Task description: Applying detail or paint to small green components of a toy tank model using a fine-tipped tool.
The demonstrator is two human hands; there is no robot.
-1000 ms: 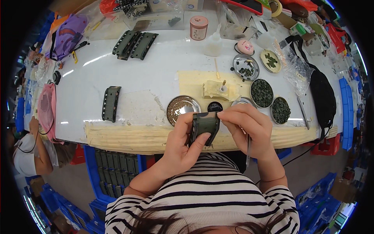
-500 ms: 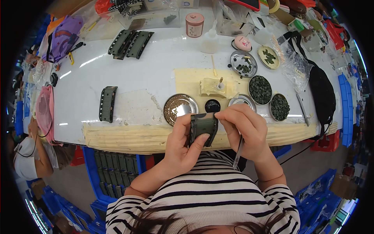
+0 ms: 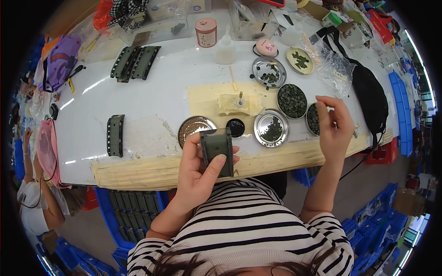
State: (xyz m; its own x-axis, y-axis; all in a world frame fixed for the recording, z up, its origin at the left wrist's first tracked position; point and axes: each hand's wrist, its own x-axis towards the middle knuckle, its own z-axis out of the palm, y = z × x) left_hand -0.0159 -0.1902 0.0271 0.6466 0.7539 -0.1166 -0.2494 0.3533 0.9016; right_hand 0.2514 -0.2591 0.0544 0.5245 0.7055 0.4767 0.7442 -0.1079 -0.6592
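My left hand (image 3: 195,172) grips a dark green, curved plastic part (image 3: 218,149) with toothed edges, its thumb across the face. The part is held up just over the table's near edge. My right hand (image 3: 337,124) is raised at the right with its fingers curled together; anything inside them is hidden. It partly covers a small tin of dark green bits (image 3: 313,120). Beside that stand a larger tin of green bits (image 3: 292,101) and a silver dish (image 3: 277,139) with fewer bits. Left of the dish are a black round pot (image 3: 235,127) and a dish of brown grains (image 3: 188,128).
More toothed green parts lie on the table: one at left (image 3: 115,135) and a group (image 3: 133,63) farther back. A taped block (image 3: 230,105), a squeeze bottle (image 3: 226,49) and a pink tin (image 3: 206,33) stand mid-table. A black bag (image 3: 372,99) lies right. Below sits a blue crate (image 3: 107,214).
My right hand has left the green part and moved right to the small tin. The metal tool seen under it before no longer shows. My left hand still holds the part, slightly lower left.
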